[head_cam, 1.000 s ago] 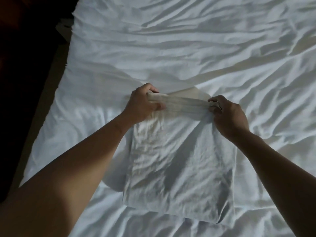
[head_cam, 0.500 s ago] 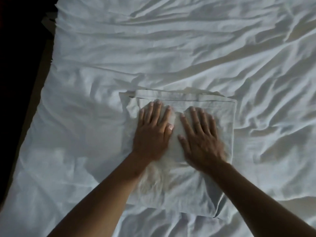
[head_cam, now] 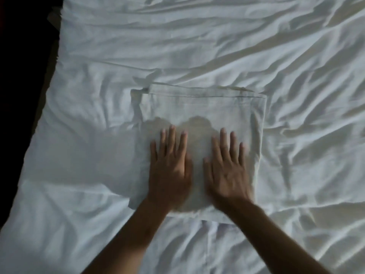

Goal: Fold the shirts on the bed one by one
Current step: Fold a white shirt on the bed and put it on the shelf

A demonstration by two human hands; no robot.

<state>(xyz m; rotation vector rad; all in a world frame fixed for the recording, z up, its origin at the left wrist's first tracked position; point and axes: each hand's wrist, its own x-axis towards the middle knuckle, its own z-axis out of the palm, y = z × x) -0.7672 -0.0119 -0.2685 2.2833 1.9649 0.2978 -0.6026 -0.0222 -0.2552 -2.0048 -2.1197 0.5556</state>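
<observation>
A white shirt (head_cam: 201, 107) lies folded into a rough square in the middle of the bed (head_cam: 197, 46). Its hemmed edge runs along the far side, and a bit of loose cloth sticks out at the far left corner. My left hand (head_cam: 169, 167) lies flat on the near left half of the shirt, fingers straight and spread. My right hand (head_cam: 227, 171) presses flat on the near right half, fingers straight too. The two hands are side by side with a narrow gap between them. Neither hand holds any cloth.
The bed is covered by a wrinkled white sheet (head_cam: 296, 175) on all sides of the shirt. The bed's left edge (head_cam: 49, 95) drops off into a dark floor area (head_cam: 19, 76). The light is dim.
A second ago both hands pinched the shirt's edge and carried it over. Then they let go and laid flat on it. Since then they have slid back toward me over the fold.
</observation>
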